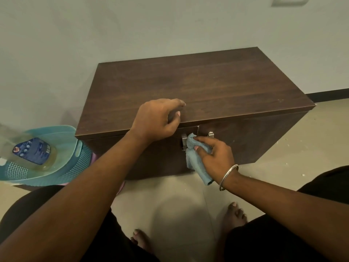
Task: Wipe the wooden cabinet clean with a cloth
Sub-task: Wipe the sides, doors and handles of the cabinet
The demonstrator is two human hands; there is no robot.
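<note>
1. Bare feet [235, 212] stand on the floor [170, 195] just before the wooden cabinet [198, 86], which sits against the wall.
2. Risk, to my eye: rubbing around the metal door handle [183, 142] could snag the blue cloth [196, 161] or tug the door open; loose cloth hangs below the hand.
3. Right hand [217, 157]: grip curled round the cloth, pressing it on the handle.
4. Left hand [158, 118]: grip loosely curled over the cabinet's top front edge, steadying, holding nothing else.
</note>
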